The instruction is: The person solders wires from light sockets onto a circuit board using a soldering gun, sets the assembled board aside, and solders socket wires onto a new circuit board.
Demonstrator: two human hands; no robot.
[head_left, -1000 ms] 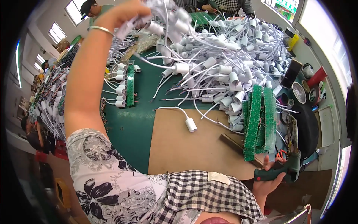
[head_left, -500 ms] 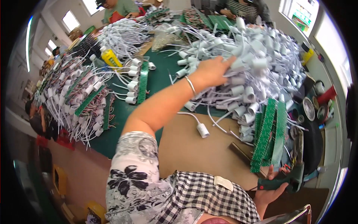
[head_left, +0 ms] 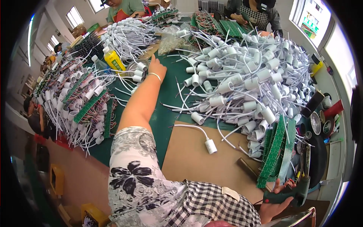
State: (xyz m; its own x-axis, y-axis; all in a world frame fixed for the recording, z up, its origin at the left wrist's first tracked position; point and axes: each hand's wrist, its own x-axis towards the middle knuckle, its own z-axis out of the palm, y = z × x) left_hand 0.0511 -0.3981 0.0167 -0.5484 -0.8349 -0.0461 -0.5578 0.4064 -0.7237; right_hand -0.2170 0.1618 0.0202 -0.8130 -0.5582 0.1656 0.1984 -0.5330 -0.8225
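My left hand [head_left: 157, 69] reaches out over the green table mat, wearing a bangle at the wrist. Its fingers are stretched out, and I see nothing held in them. White lamp sockets [head_left: 138, 72] with white wires lie just left of it; my forearm hides the green circuit board strip beside them. At the lower right, my right hand [head_left: 280, 200] is closed around a dark green pistol-shaped tool [head_left: 286, 194]. Just above that tool lean long green circuit board strips [head_left: 275, 153]. A single wired socket [head_left: 211, 146] rests on the brown board [head_left: 193, 162] in front of me.
A big heap of wired sockets [head_left: 242, 79] covers the right of the table. Another pile with circuit boards [head_left: 72, 102] is on the left, near a yellow bottle [head_left: 114, 60]. Tape rolls [head_left: 327, 126] crowd the right edge. Two people work across the table.
My left hand has moved left, off the big socket heap to beside the smaller socket row. My right hand still holds the green tool. The view has shifted slightly.
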